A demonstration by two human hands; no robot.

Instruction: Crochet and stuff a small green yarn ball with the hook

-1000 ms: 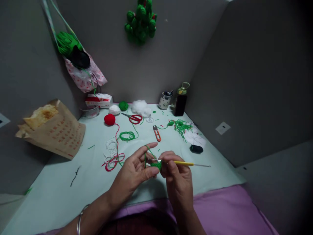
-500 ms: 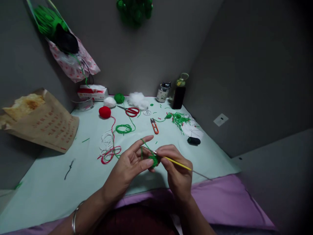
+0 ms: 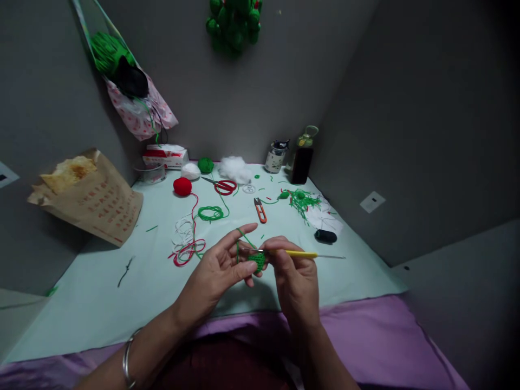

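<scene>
In the head view, the left hand pinches a small green crochet piece above the table, the thumb covering part of it; green yarn crosses the forefinger. The right hand grips a yellow-handled hook, fingers hiding its middle; whether its tip catches a stitch is unclear. The top edge cuts off a green bundle.

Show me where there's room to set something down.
One bare patch lies between the black strand, red yarn loops and left forearm. Another lies between the right hand, black roll and purple cloth. The back is crowded around the red-handled scissors.
</scene>
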